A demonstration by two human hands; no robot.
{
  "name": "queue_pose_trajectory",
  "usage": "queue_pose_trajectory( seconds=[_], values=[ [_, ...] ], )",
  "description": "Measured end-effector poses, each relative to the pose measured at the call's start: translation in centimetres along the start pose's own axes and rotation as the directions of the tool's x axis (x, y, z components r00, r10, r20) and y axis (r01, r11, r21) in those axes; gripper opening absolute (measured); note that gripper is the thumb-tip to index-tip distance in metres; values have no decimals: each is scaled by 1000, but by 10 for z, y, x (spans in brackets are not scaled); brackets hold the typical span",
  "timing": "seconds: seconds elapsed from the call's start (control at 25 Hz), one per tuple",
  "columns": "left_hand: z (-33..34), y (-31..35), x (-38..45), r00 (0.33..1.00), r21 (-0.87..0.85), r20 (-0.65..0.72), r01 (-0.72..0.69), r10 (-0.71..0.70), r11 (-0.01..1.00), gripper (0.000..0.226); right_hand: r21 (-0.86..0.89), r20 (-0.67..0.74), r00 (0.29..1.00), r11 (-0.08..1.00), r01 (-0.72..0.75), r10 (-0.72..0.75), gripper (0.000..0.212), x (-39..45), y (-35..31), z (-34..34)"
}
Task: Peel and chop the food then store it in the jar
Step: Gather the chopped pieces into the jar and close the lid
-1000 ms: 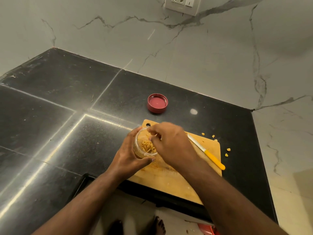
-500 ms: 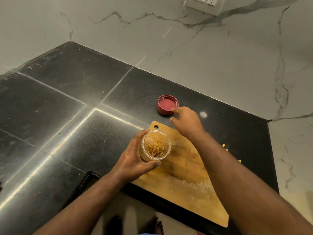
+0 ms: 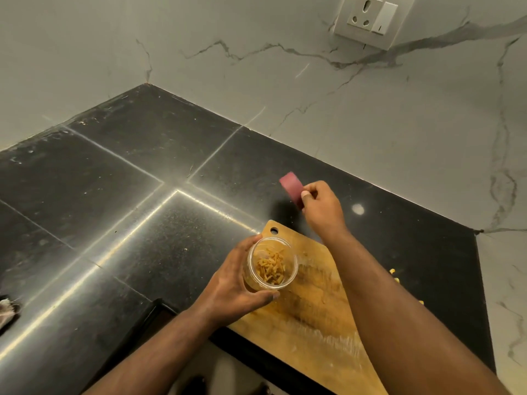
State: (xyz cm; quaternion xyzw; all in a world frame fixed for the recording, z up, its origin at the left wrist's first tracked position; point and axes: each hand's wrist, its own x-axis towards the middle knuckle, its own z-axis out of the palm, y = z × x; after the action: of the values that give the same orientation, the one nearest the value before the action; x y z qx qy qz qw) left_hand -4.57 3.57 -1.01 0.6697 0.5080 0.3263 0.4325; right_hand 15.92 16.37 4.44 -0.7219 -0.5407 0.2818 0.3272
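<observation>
Head view: low in the frame's centre, the left hand (image 3: 236,283) curls its fingers and thumb round a clear jar (image 3: 271,263), open-mouthed, with chopped yellow food (image 3: 271,267) inside. The jar sits over the upper left end of a wooden cutting board (image 3: 313,317) on the black counter (image 3: 114,195). Above and right of it, the right hand (image 3: 320,206) pinches a red lid (image 3: 292,185), blurred and tilted, off the counter. Yellow scraps (image 3: 393,271) lie right of the board.

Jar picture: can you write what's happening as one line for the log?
step: closing jar | left hand: holds open jar with chopped food over cutting board | right hand: pinches red lid, lifted off counter | lid: not yet on
</observation>
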Motion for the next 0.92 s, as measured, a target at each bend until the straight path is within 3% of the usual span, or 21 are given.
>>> queue_pose_trajectory(
  seconds=[0.08,0.2,0.32,0.44,0.56,0.76,0.84,0.92],
  values=[
    [0,0,0,1000,2,1,3,-3,1000,103,277,81,994,957,-87,67,23,-23,-10,-17],
    [-1,0,0,1000,5,5,5,-5,1000,103,219,131,991,975,-21,-8,59,-58,-17,-36],
    [0,1,0,1000,-1,8,4,-4,1000,102,340,38,999,940,24,-39,38,-84,-16,-50],
    [-1,1,0,1000,-17,7,-1,1,1000,102,599,168,981,779,-182,100,25,-107,-14,-59],
    [-1,2,0,1000,-44,6,-10,10,999,100,518,278,944,800,-302,176,29,-124,-7,-48],
    [-1,4,-1,1000,-69,14,-27,28,997,100,352,281,929,875,-333,240,35,-140,-1,-24],
    [-1,3,-1,1000,-87,16,-26,27,996,101,242,301,931,928,-284,206,44,-142,-4,-22],
    [0,0,0,1000,-119,13,-13,15,993,102,24,305,944,990,-138,125,70,-143,-6,-22]
  ],
)
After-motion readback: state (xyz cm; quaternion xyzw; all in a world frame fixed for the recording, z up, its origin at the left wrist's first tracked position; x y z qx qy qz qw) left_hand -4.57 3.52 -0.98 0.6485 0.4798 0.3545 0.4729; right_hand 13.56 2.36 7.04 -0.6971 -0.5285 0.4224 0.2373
